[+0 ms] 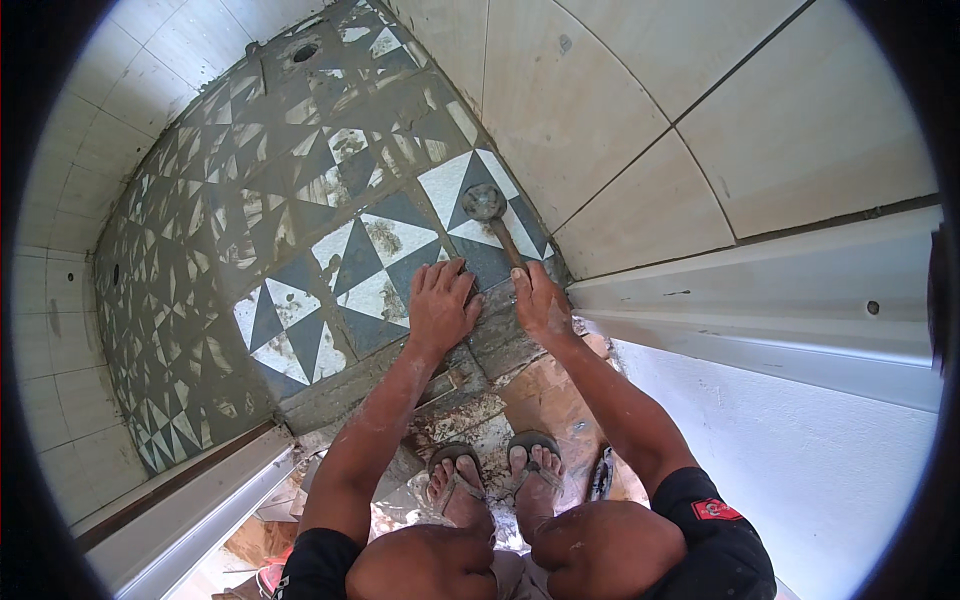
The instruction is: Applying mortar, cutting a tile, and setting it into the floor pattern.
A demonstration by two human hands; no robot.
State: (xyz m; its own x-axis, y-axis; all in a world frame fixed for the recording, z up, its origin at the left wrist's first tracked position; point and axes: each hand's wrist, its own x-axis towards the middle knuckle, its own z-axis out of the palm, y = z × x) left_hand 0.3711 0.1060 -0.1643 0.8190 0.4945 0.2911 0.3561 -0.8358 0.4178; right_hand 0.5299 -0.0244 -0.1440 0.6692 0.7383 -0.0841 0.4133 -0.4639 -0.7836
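My right hand [544, 303] grips the wooden handle of a mallet [485, 202]. The mallet's round, cement-smeared head is over a dark blue-grey and white patterned floor tile [447, 184] beside the right wall. Resting on the near edge of the patterned tiles, my left hand [443, 305] has its fingers stretched out and holds nothing. A second patterned tile [353, 268] lies just left of that hand, and another [292, 325] farther left. Grey cement smears mark their faces.
Farther off, patterned floor tiles under grey cement film [200, 220] reach a round drain hole [305, 52]. Beige wall tiles [640, 200] rise on the right. White door frame pieces [760, 290] flank the doorway. My sandalled feet [455, 470] stand on broken, dirty flooring.
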